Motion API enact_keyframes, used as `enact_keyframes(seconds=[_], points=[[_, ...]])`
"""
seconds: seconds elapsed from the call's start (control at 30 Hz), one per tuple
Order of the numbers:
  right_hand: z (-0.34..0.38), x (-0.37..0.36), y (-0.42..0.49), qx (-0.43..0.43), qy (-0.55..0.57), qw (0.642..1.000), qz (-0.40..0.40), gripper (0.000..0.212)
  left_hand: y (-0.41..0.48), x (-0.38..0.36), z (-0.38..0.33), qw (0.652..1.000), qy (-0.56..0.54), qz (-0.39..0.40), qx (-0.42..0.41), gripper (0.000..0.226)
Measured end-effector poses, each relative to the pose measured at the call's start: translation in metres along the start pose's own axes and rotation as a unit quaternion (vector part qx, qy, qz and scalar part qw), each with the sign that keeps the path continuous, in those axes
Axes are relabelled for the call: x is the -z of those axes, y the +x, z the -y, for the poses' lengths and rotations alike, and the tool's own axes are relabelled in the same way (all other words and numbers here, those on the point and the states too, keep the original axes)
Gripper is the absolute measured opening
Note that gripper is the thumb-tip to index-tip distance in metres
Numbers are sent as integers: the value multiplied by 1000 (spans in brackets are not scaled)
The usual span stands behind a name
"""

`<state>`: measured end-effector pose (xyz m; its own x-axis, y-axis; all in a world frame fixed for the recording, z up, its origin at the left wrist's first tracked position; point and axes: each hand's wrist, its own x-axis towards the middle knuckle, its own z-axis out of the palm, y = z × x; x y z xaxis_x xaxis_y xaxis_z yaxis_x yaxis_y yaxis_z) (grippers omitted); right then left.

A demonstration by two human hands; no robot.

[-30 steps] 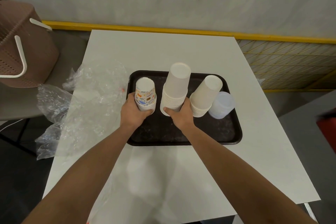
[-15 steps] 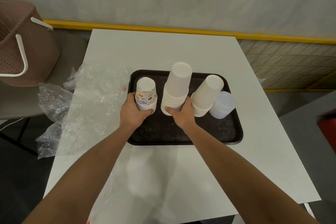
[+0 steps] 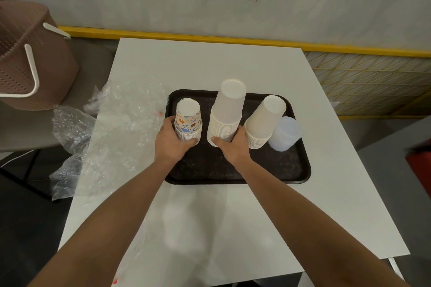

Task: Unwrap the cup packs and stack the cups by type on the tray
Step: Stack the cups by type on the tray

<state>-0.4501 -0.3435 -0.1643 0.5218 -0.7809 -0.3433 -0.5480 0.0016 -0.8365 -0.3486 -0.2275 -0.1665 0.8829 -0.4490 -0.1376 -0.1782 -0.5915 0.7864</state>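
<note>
Printed cups (image 3: 188, 121) stand upright on the tray's (image 3: 291, 170) far left, left hand (image 3: 171, 142) curled round their base; right hand (image 3: 233, 147) wraps the tall white stack (image 3: 227, 112) just right of them.

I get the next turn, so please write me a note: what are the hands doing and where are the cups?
Left hand: grips the patterned cups.
Right hand: grips the tall white cups.
Both stacks stand upside down on the tray, with the cream cups and clear cups to their right.
Done: four sorted stacks; wrappers lie empty at the left edge of the table.
Left: probably only letting go and clearing wrappers.
</note>
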Motion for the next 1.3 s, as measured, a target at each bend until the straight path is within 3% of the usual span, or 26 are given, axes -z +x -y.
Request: enact_keyframes(seconds=[0.4, 0.6, 0.93, 1.17, 1.3], points=[[-5, 9, -23, -22, -17, 1000, 1, 83, -13, 15, 1, 1000, 8, -24, -20, 89], [-6, 19, -42, -15, -39, 999, -2, 70, -33, 23, -4, 998, 12, -53, -33, 89], [6, 20, -85, 62, -45, 996, 46, 40, -85, 48, -17, 988, -26, -121, -91, 58], [14, -4, -114, 112, -43, 988, 96, 40, -119, 83, -5, 980, 18, -136, -146, 44], [18, -24, -131, 101, -60, 983, 142, 52, -135, 102, 21, 978, 91, -108, -151, 48]])
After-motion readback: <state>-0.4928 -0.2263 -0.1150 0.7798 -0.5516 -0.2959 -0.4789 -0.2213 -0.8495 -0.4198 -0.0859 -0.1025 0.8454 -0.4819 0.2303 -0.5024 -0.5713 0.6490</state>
